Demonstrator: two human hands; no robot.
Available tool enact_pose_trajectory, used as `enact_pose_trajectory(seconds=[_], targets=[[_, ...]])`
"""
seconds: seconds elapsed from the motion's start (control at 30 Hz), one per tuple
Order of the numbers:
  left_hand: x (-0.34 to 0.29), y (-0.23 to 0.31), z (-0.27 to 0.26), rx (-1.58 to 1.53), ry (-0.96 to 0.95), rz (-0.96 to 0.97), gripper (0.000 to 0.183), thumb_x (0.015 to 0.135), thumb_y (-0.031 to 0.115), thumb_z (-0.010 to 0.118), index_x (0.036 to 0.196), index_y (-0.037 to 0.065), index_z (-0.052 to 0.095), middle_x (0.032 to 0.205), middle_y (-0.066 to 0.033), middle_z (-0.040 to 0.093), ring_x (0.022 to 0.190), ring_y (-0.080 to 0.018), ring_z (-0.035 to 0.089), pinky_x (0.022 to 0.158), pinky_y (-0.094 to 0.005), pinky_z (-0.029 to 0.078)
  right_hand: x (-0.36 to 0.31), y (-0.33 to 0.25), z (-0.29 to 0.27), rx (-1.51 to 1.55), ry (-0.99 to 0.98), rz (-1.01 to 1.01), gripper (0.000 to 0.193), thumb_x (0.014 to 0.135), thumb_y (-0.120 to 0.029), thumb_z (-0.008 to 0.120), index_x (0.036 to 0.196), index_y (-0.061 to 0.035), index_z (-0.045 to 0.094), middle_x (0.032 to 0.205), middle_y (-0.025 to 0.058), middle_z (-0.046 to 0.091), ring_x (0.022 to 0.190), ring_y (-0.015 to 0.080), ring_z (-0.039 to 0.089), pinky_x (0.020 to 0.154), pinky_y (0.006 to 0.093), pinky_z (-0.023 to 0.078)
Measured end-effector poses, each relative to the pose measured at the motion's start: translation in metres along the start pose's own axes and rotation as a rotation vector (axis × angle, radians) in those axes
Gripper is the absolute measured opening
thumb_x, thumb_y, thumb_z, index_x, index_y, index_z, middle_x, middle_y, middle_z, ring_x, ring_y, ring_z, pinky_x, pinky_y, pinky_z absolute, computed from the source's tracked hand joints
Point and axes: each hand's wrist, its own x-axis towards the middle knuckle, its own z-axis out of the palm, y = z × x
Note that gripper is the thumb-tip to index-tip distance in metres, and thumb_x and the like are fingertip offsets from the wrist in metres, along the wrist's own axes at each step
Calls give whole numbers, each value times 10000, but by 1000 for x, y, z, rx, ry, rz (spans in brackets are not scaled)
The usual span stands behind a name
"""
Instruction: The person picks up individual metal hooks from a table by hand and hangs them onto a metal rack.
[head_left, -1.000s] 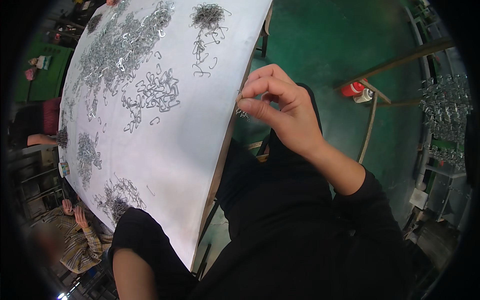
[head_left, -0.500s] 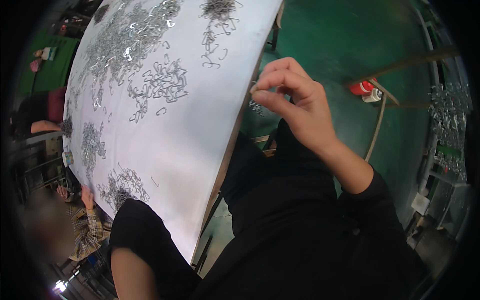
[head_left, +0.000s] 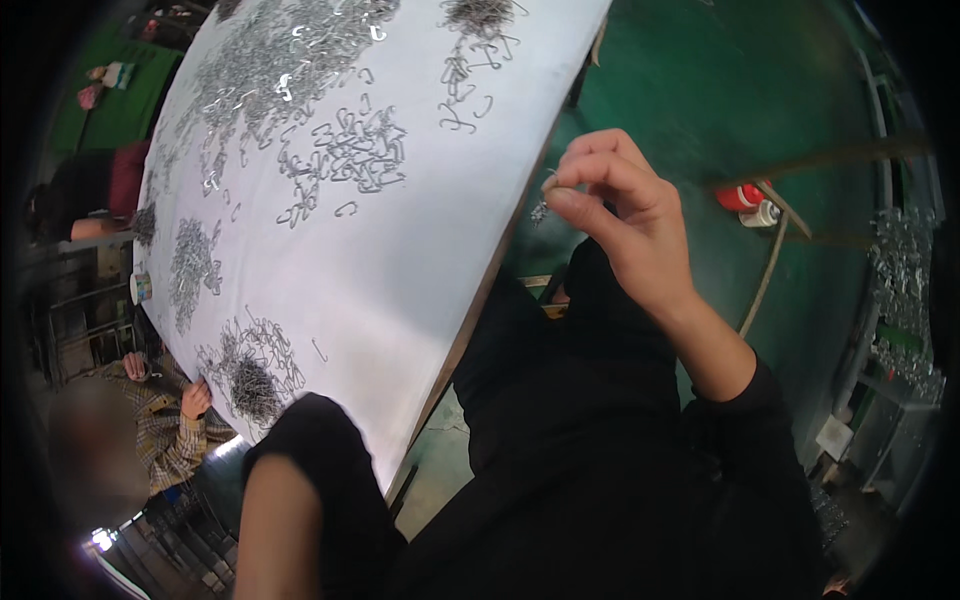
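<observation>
My right hand is raised just beyond the right edge of the white table. Its thumb and index finger pinch a thin metal hook, of which only a small bit shows. Under the fingertips appears a small cluster of shiny metal pieces; whether it hangs from the hook or lies behind it I cannot tell. My left arm comes bent past the near table edge, and its hand is out of view. On the table, a loose group of metal hooks lies nearest my right hand.
A large heap of hooks and darker piles cover the far table. Another person's hand rests at the left edge near a hook pile. Red and white containers stand on the green floor, right; metal pieces hang beyond.
The whole view has shifted, so the table and hooks appear farther right and slightly higher. My right hand keeps its pinch beside the table edge.
</observation>
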Motion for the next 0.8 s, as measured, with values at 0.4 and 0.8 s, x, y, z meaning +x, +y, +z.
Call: enact_pose_trajectory(seconds=[0.4,0.8], targets=[[-226,-132,50,699,-688,-572,196,770,81,686,959,29,675,926,-113,664,846,-272,604,719,-369,476,-1,5,-3,-12,-12,35,86,784,-118,701,847,-70,670,912,4,556,810,87,491,664,224,362],[-206,-150,45,450,-705,-1295,145,741,50,696,865,-11,650,787,-113,656,689,-194,605,663,-306,488,0,10,-7,-25,-23,40,79,782,-95,700,848,-64,670,910,12,545,772,94,478,654,223,367]])
